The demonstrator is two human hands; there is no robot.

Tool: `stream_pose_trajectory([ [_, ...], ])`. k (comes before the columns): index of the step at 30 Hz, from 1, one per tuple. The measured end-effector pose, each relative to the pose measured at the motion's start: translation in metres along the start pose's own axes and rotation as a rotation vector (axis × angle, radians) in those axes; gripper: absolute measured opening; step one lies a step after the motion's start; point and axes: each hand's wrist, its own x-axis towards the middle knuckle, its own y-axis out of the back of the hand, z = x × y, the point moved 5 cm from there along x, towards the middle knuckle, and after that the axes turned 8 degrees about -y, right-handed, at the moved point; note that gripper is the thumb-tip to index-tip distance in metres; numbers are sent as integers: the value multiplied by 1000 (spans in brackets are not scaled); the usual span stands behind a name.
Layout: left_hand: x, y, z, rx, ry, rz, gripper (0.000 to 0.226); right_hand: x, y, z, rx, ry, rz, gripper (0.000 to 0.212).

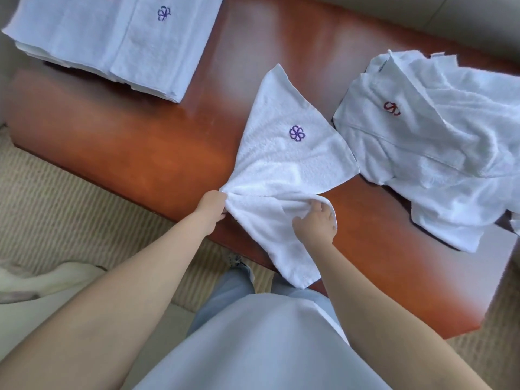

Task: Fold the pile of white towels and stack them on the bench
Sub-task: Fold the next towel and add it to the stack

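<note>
The person was in the middle of folding one towel point(284, 153). It lay on the worktop point(140, 142) at the near edge, about halfway along, and its near corner hung down over that edge. A purple flower mark showed on top of it.

The left hand point(212, 205) pinched the bunched left side of the towel. The right hand point(316, 220) had its fingers curled round a fold of the same towel, just beside the left hand. So both hands held the towel, and it was still crumpled there, not flat.

It looked like the next move would be to pull the towel straight and smooth, then bring one side over the other so the edges met. The cloth was soft and floppy, so both hands would need to keep hold.

There were no boxes or baskets to see. A stack point(112, 43) of folded towels sat at the far left corner of the worktop. A pile point(439, 142) of unfolded white cloth with a red mark lay at the right end, touching the towel's right corner.

Most of the job seemed done, with the pile left.
</note>
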Motion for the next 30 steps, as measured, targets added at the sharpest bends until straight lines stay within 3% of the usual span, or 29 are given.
stream_pose_trajectory([
  [4, 2, -1, -6, 240, -120, -81, 39, -3, -3, -23, -7, 186, 61, 38],
  [6, -2, 2, -9, 274, -116, -122, 33, -6, -15, -38, 4, 211, -42, 31],
  [9, -3, 5, -13, 228, -92, -211, 25, -9, -32, -50, 80, 121, -199, 40],
  [15, -2, 19, 0, 251, -176, -298, 24, -24, -31, -83, 367, 84, -252, 40],
  [19, -7, 51, 36, 222, -305, -162, 6, -45, -8, -123, 528, 176, -308, 20],
  [22, -14, 86, 78, 206, -428, 11, 10, -75, 27, -162, 712, 337, -281, 7],
  [24, -24, 97, 110, 193, -544, 39, 15, -95, 57, -183, 796, 451, -304, 2],
  [27, -53, 75, 146, 89, -684, -182, 22, -106, 104, -180, 954, 532, -323, 4],
  [30, -73, 34, 146, 199, -723, -453, 29, -81, 132, -118, 1078, 398, -197, 5],
])
